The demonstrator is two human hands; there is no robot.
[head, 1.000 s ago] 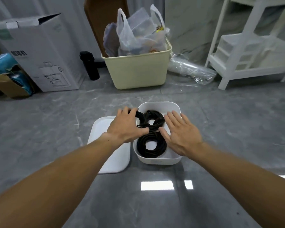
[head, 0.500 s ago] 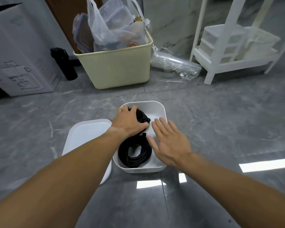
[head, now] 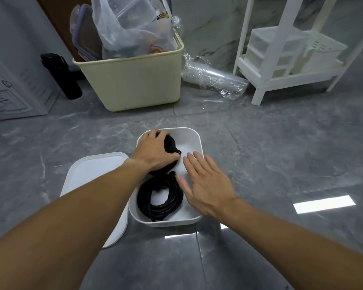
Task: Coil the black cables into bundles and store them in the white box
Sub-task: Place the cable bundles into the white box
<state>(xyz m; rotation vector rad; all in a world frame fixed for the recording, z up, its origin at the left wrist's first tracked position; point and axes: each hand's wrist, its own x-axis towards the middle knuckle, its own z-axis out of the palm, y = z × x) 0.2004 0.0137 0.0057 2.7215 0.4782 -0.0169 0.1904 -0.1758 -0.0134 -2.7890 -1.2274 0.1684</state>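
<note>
The white box (head: pixel 195 141) stands on the grey floor in front of me. A coiled black cable bundle (head: pixel 159 197) lies in its near half. A second black bundle (head: pixel 172 146) sits in the far left corner, mostly hidden under my left hand (head: pixel 155 152), whose fingers curl over it. My right hand (head: pixel 205 183) hovers flat over the box's right side with fingers straight, holding nothing, its thumb close to the near bundle.
The box's white lid (head: pixel 92 181) lies on the floor left of the box. Behind stand a cream bin (head: pixel 134 80) full of bags, a black bottle (head: pixel 61 76), a cardboard carton (head: pixel 11 80), wrapped plastic cups (head: pixel 214 76) and a white shelf unit (head: pixel 281 59).
My left hand has pushed the far bundle deeper into the box's far left corner. My right hand has stayed flat over the right side. The view has shifted left and closer.
</note>
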